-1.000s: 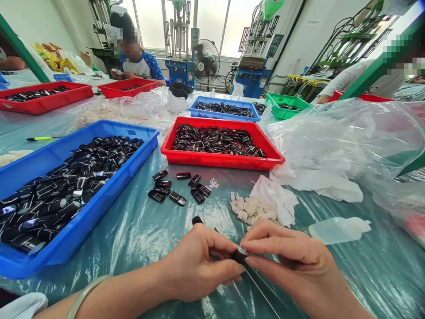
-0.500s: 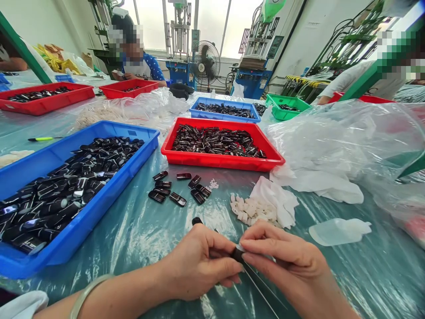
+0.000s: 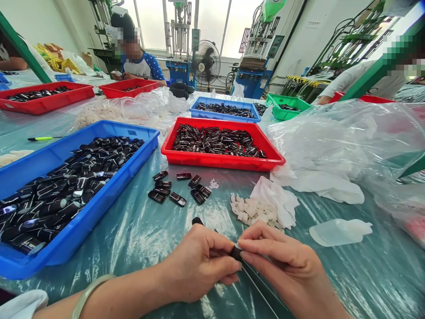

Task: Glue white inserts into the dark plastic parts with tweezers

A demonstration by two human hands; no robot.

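Observation:
My left hand (image 3: 202, 261) is closed round a small glossy black part (image 3: 236, 252), whose end pokes out between thumb and fingers. My right hand (image 3: 282, 259) pinches at that same end, where a small whitish piece (image 3: 238, 246) shows at the fingertips. Most of the held part is hidden by my fingers. Just above my left knuckles juts the rounded tip of another black piece (image 3: 197, 220); whether I hold it cannot be seen. Below the hands a thin pale line, like a rod or wire (image 3: 260, 292), slants down to the right.
Several black parts (image 3: 177, 199) lie before a red tray (image 3: 219, 163) full of them. A blue tray (image 3: 83, 217) of black parts stands left. White pieces (image 3: 255, 210), a cloth (image 3: 277, 199) and a clear bottle (image 3: 340, 232) lie right. A person (image 3: 137, 64) sits opposite.
Both hands have shifted very slightly to the left, with the black part still between them. The trays and loose parts stay where they were.

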